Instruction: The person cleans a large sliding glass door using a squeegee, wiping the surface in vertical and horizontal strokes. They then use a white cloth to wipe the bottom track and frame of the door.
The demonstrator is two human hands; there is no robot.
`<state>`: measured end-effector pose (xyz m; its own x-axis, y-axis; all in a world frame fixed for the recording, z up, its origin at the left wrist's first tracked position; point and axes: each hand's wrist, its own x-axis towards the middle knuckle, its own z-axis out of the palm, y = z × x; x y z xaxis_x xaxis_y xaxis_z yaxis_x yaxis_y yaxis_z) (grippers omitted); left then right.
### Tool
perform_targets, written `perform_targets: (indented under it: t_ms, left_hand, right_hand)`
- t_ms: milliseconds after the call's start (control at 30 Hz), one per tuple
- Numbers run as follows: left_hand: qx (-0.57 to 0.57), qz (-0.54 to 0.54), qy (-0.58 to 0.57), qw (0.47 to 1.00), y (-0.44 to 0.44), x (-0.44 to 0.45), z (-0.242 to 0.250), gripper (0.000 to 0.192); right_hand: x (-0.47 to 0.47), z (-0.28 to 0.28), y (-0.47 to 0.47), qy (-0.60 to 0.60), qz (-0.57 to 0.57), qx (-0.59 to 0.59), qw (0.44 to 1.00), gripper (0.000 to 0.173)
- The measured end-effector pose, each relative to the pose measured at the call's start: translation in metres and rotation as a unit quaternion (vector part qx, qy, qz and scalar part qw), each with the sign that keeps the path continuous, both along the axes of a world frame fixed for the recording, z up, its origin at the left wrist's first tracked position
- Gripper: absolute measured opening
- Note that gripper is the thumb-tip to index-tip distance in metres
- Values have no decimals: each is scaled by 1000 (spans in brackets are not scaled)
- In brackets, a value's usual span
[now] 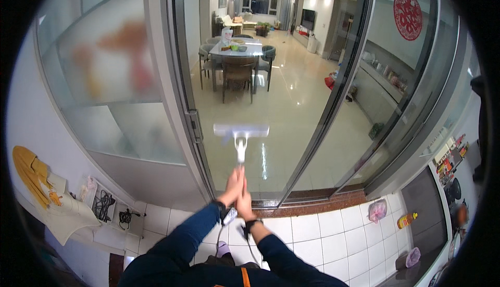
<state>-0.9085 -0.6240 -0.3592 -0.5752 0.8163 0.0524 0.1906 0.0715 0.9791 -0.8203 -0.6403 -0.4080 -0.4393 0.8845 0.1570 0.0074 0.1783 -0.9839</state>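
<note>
Both of my hands are wrapped around the handle of a white window squeegee [241,152], pressed close together. My left hand [233,187] and my right hand [244,202] hide most of the handle. The wide squeegee head [241,130] is blurred and lies level across the lower part of a sliding glass door panel [265,150]. Whether its blade touches the glass, I cannot tell. Dark straps with cables circle both wrists.
A grey door frame with a latch [194,125] runs along the left of the panel. White floor tiles [304,236] lie underfoot. To the right are a pink plastic bag [377,211] and a yellow bottle [407,220]. Cables [104,205] fill a white bin at left.
</note>
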Motion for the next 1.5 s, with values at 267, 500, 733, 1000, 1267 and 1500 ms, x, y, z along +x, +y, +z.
perform_targets:
  t_ms: [267,500,733,1000,1267,1500]
  left_hand:
    - [146,-52,128,980,26,65,20,43]
    - [241,-154,126,950,163,120,257,42]
    - [251,-217,74,940,194,161,338,44]
    - [96,-135,54,985,176,177,132,46]
    - [-107,-200,-195,954,48,190,-128,48]
    - [73,-224,-81,968,76,207,-35,32]
  right_hand:
    - [75,24,23,79,-94,94,988,51]
    - [129,247,139,14,-282,219,934,47]
    - [157,327,159,-102,-342,193,914,52]
    - [172,154,135,-127,-268,54,953,55]
    - [219,-57,10,-314,-195,-79,926,60]
    - [212,3,40,-89,-267,101,954,49]
